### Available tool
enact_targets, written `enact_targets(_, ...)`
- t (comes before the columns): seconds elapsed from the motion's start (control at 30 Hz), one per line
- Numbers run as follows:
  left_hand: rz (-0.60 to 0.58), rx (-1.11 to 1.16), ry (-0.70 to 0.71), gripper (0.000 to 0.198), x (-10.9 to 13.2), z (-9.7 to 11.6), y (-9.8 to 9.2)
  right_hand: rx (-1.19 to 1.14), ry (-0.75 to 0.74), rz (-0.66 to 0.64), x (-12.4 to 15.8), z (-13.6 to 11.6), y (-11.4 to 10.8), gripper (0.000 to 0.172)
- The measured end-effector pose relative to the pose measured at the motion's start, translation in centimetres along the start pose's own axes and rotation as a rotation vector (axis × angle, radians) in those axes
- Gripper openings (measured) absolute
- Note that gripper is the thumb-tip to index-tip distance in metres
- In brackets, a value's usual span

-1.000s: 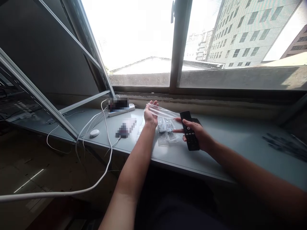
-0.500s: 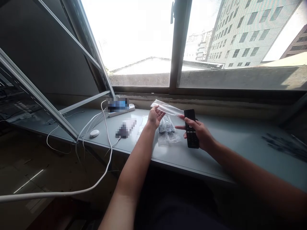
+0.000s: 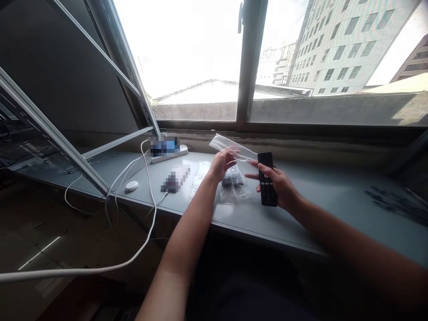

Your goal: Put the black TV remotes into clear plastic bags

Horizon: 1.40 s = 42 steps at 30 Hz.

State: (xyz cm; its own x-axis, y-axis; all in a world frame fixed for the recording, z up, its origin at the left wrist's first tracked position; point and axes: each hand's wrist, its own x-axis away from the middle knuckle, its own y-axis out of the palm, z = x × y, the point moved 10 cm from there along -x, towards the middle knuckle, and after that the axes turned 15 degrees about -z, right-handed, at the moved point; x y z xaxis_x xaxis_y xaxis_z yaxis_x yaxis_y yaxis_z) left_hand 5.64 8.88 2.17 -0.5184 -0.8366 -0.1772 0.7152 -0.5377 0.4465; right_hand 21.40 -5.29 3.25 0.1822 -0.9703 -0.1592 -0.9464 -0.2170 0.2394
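Note:
In front of me my right hand (image 3: 280, 186) is wrapped around a black remote control (image 3: 266, 187), which stands nearly upright with its buttons facing me. A clear plastic sleeve (image 3: 219, 141) stretches leftward from the remote's upper end. My left hand (image 3: 224, 163) is at the sleeve's middle, its fingers curled at the film and partly seen through it. Beneath the hands lies a clear bag (image 3: 236, 192) with dark grey contents (image 3: 232, 176), which I cannot identify. Another flat clear plastic packet (image 3: 198, 178) is beside it, partly behind my left forearm.
On the grey table (image 3: 310, 223) are a blurred-out device (image 3: 174, 179) with a cable, a round white puck (image 3: 131, 186) and a white power strip (image 3: 170, 154). A white cable (image 3: 154, 209) hangs over the front edge. Metal shelf framing (image 3: 63, 138) stands left; a window frame (image 3: 247, 67) is behind.
My left hand has moved right along the plastic sleeve, closer to the remote, and its fingers have curled. The sleeve's free end has risen slightly. My right hand and the remote are almost still.

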Motion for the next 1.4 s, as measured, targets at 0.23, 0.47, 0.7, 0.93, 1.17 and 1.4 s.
enact_targets(0.23,0.028,-0.004,0.004,0.023,0.1,0.2,-0.3,-0.034,0.095,0.059,0.4,0.6,-0.5,0.027)
enact_targets(0.47,0.155,0.204,0.152,0.023,0.3,1.1,-2.0,-0.058,0.044,0.065,0.1,0.5,-0.8,0.016)
enact_targets(0.7,0.128,0.310,0.214,0.038,0.6,1.9,-1.5,-0.218,0.083,0.160,-0.2,2.1,-2.8,0.018)
enact_targets(0.93,0.000,0.377,0.160,0.055,0.6,1.7,0.2,-0.209,0.095,0.089,-0.6,2.0,-2.2,0.028)
enact_targets(1.17,-0.118,0.346,0.128,0.053,0.7,1.9,1.8,-0.215,0.164,0.017,-0.3,2.0,-0.5,0.033)
enact_targets(1.4,-0.211,0.306,0.035,0.056,0.6,0.5,2.5,-0.118,0.268,-0.117,0.7,2.2,1.2,0.043)
